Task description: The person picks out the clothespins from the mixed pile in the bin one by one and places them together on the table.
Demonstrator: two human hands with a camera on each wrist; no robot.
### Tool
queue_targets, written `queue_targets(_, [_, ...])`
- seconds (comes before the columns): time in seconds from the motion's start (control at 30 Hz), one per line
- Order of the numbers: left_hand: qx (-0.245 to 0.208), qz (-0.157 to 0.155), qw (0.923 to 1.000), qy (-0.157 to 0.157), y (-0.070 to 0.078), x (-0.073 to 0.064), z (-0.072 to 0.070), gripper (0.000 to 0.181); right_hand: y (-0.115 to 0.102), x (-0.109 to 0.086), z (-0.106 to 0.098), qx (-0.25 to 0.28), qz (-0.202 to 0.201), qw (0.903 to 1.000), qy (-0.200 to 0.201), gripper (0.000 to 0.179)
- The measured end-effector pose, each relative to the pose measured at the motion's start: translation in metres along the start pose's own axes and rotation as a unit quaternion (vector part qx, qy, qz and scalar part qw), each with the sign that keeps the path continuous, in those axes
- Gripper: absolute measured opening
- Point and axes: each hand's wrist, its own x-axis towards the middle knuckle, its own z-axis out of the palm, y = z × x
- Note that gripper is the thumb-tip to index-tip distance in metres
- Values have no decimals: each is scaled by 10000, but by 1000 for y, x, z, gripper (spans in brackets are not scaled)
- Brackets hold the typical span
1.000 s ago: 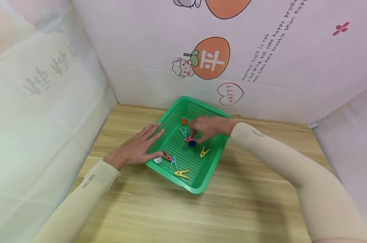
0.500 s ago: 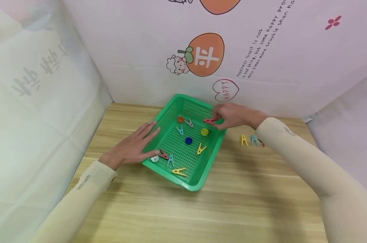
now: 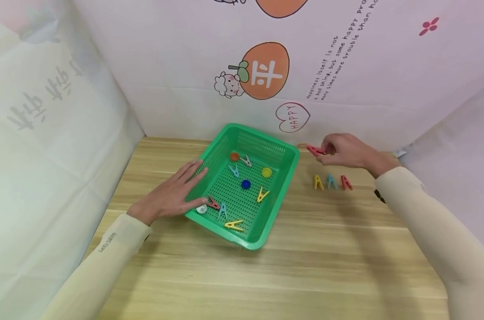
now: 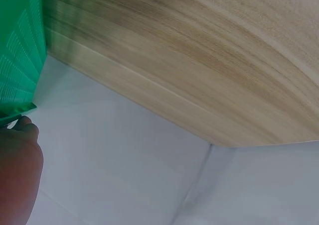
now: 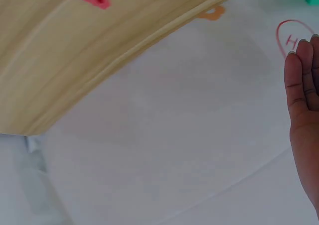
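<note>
My right hand [image 3: 344,151] pinches a red clothespin [image 3: 316,151] in the air, to the right of the green basket [image 3: 280,200]. Spread over the basket's left rim, my left hand [image 3: 167,195] has its fingers fairly straight. Inside the basket lie yellow clothespins [image 3: 234,225], blue clothespins [image 3: 223,211], a red clothespin [image 3: 214,203] and a pale grey clothespin [image 3: 246,161]. A blue cap [image 3: 246,184], a yellow cap [image 3: 266,172], an orange cap [image 3: 234,156] and a white cap [image 3: 201,209] are there too. The right wrist view shows my right hand's fingers [image 5: 295,80] but not the clothespin it holds.
On the wooden table [image 3: 306,266], right of the basket, a yellow clothespin [image 3: 318,182], a blue clothespin [image 3: 332,181] and a red clothespin [image 3: 346,182] stand in a row. A printed white cloth wall [image 3: 178,106] rises behind the table.
The right hand has lifted a red clothespin from the basket and carried it right, past the rim. The left hand stays at the left rim; the head view has shifted slightly.
</note>
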Motion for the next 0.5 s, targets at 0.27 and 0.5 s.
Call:
queue_targets(0.27, [17,-63,10000,49,-2,-2,1,88,25,-42,18,58,367,9991,208,32])
queue_targets(0.5, [-3,-18,9999,109,-3,0,3,88,27,-72,56,303,334,9970,633,24])
